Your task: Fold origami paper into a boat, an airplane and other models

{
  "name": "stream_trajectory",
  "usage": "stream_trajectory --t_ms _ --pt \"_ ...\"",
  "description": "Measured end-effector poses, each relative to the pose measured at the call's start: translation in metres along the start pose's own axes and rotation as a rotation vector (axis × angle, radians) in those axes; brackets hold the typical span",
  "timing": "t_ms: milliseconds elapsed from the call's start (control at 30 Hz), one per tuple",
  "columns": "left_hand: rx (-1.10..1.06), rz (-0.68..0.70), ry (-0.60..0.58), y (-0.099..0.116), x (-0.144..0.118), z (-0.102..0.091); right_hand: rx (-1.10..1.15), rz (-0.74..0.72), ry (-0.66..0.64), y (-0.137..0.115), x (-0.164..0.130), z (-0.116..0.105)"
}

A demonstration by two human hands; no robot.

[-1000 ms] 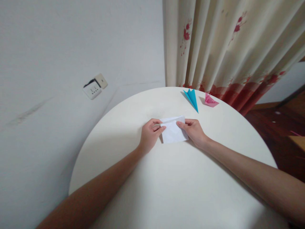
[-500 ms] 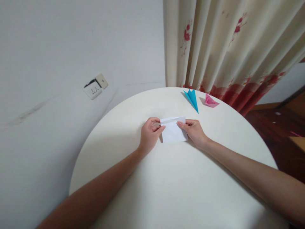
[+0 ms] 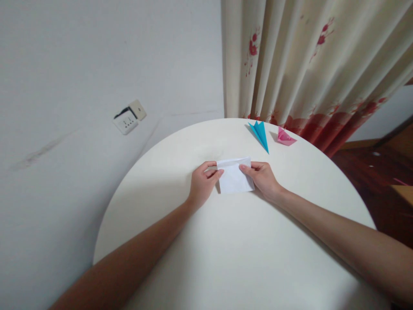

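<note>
Pinching white paper (image 3: 235,177) btwn both hands, we are keeping left hand (image 3: 202,184) and right hand (image 3: 263,178) equally near; long axis running L-R on bench (image 3: 226,249).

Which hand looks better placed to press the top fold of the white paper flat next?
Probably the left hand: its fingers already pinch the white paper at the folded top corner. The right hand grips the right edge, steadying it.

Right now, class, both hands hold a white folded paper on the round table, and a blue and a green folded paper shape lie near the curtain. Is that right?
Not quite. In the head view, the shape beside the blue paper shape is pink, not green. Left hand and right hand do hold the white folded paper on the round table.
</note>
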State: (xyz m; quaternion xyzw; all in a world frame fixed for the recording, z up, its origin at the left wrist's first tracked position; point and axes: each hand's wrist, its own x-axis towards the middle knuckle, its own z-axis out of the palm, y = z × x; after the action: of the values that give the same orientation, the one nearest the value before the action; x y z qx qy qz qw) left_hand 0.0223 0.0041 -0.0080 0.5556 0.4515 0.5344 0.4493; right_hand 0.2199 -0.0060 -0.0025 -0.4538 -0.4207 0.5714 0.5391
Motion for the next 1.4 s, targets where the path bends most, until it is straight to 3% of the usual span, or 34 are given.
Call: stream_trajectory --t_ms 133,267,500,667,900,1033,1167,1400 --pt "-0.047 0.009 0.014 -0.0003 0.0018 -0.0013 -0.001 0.009 0.008 -0.0005 0.0001 -0.0001" --pt "-0.229 -0.047 -0.074 0.0031 0.0024 -0.0006 0.034 0.032 0.009 -0.0012 -0.0001 0.0002" --pt "-0.273 -0.095 -0.14 0.0056 0.0016 0.001 0.057 0.037 -0.008 -0.0013 0.0002 -0.0004" --pt "-0.245 -0.092 -0.13 0.0052 0.0 0.0007 0.047 0.037 -0.017 -0.0015 -0.0002 -0.0009" --pt "-0.077 0.044 -0.017 0.0037 -0.0007 0.0022 0.062 0.043 -0.012 -0.0018 -0.0012 -0.0005" --pt "-0.099 0.023 -0.081 0.0019 -0.0014 0.0005 0.061 0.046 -0.017 -0.0016 -0.0013 -0.0002" --pt "0.035 0.117 -0.153 0.0037 -0.0039 -0.0005 0.061 0.049 -0.029 -0.0007 -0.0011 0.0005" --pt "0.136 0.152 -0.157 0.0035 -0.0046 -0.002 0.042 0.046 -0.045 0.0006 -0.0003 0.001"
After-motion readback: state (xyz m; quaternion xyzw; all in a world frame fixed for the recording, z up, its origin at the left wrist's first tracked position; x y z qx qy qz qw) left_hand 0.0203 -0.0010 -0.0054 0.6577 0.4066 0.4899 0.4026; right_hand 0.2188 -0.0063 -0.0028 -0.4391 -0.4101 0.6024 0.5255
